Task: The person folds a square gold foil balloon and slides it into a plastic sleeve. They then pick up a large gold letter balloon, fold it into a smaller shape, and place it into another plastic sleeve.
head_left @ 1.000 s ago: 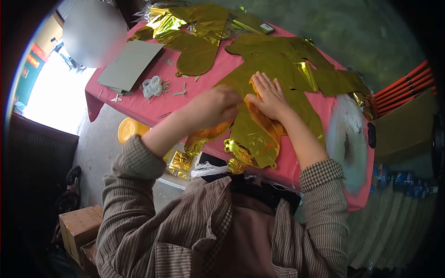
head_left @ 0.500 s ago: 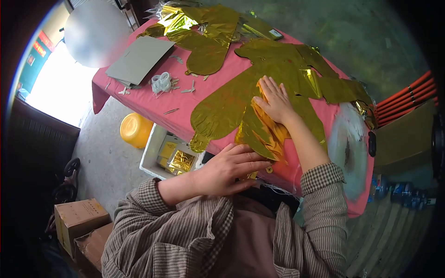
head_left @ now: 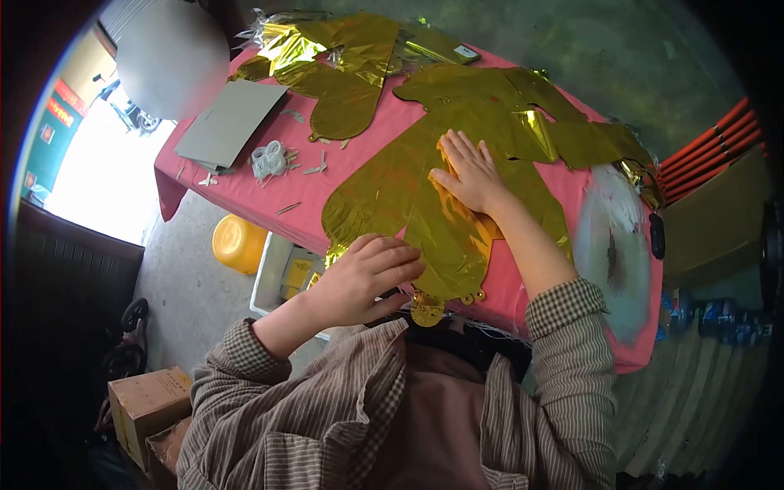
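Observation:
A large flat gold foil balloon (head_left: 380, 184) lies across the pink tablecloth, its near lobe reaching over the table's front edge with small tabs at the end. My right hand (head_left: 472, 173) rests palm down on the middle of the foil, fingers extended, and orange reflections and creases show beside it. To the left, my left hand (head_left: 371, 271) is at the balloon's near left lobe by the table edge. Its fingers are loosely stretched and slightly curved, with nothing between them. Another gold foil balloon (head_left: 347, 106) lies farther back.
Grey cardboard sheets (head_left: 231, 122) and a bundle of white string (head_left: 271, 160) lie on the pink tablecloth (head_left: 286, 214) at the left. A white foam box (head_left: 266, 282) and a yellow bucket (head_left: 238, 243) stand on the floor. A cardboard box (head_left: 151, 400) sits at lower left.
My left hand has moved left and lifted off the balloon's near lobe, which now lies flatter with its end tabs in sight. My right hand stays pressed on the foil.

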Demonstrator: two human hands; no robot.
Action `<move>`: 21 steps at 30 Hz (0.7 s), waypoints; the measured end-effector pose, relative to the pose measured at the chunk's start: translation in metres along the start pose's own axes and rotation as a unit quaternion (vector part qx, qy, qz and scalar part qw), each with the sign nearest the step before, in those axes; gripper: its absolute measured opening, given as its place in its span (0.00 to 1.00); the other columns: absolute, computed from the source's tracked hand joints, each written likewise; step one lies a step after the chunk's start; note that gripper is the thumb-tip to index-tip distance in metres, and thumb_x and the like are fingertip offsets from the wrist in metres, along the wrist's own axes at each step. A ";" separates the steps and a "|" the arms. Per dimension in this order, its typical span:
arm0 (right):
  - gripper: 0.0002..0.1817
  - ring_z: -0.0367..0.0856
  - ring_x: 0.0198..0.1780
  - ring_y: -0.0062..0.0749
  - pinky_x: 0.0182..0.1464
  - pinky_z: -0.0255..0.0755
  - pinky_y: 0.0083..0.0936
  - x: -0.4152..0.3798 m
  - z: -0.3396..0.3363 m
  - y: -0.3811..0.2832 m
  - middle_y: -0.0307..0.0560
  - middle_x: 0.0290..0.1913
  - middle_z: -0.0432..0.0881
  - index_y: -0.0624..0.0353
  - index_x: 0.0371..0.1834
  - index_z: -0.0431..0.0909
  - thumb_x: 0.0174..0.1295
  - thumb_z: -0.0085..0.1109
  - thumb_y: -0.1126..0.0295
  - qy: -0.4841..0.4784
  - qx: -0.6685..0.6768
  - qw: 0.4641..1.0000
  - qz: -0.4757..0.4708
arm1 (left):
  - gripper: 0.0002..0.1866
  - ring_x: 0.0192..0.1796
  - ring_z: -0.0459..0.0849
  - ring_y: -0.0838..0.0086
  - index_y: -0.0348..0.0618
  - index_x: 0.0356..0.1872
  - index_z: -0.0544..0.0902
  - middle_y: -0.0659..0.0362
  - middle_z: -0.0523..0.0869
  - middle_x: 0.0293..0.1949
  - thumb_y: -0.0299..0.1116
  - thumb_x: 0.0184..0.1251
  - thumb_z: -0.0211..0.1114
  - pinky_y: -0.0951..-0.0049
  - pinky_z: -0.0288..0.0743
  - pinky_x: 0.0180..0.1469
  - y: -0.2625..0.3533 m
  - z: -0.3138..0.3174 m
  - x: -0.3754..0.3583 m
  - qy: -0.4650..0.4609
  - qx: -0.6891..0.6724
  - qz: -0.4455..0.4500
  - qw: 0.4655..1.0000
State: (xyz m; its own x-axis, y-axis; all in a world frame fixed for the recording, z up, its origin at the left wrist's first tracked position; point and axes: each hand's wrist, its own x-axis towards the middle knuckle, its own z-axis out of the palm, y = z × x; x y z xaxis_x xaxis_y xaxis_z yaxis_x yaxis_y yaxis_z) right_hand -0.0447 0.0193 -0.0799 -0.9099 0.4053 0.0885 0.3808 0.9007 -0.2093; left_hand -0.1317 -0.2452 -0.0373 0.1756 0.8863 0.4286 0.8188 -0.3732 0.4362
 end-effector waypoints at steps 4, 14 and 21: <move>0.41 0.43 0.76 0.37 0.74 0.33 0.42 0.000 0.001 0.001 0.48 0.75 0.49 0.57 0.73 0.50 0.64 0.41 0.41 0.008 0.009 1.000 -0.004 | 0.20 0.56 0.73 0.67 0.44 0.46 0.79 0.59 0.77 0.51 0.35 0.50 0.67 0.63 0.66 0.57 -0.001 0.003 0.000 -0.024 0.058 0.021 0.998; 0.39 0.44 0.76 0.36 0.74 0.35 0.42 -0.002 0.000 0.003 0.47 0.75 0.50 0.56 0.72 0.52 0.64 0.43 0.43 0.012 0.024 1.000 -0.010 | 0.18 0.54 0.74 0.67 0.44 0.45 0.79 0.60 0.78 0.49 0.33 0.50 0.65 0.64 0.68 0.57 -0.002 0.005 0.002 -0.008 0.071 0.037 0.997; 0.36 0.43 0.76 0.36 0.74 0.34 0.42 -0.002 -0.002 0.004 0.48 0.75 0.50 0.57 0.72 0.53 0.66 0.44 0.49 0.010 0.043 0.999 -0.015 | 0.13 0.46 0.76 0.71 0.46 0.39 0.80 0.62 0.78 0.40 0.34 0.49 0.63 0.69 0.70 0.46 -0.003 0.013 0.005 0.036 0.106 0.060 0.992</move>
State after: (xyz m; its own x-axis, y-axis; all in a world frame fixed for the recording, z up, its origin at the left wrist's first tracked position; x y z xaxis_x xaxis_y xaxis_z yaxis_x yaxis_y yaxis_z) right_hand -0.0410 0.0223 -0.0785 -0.9165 0.3831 0.1153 0.3380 0.8957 -0.2890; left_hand -0.1263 -0.2364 -0.0470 0.2451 0.8145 0.5258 0.8925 -0.4014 0.2059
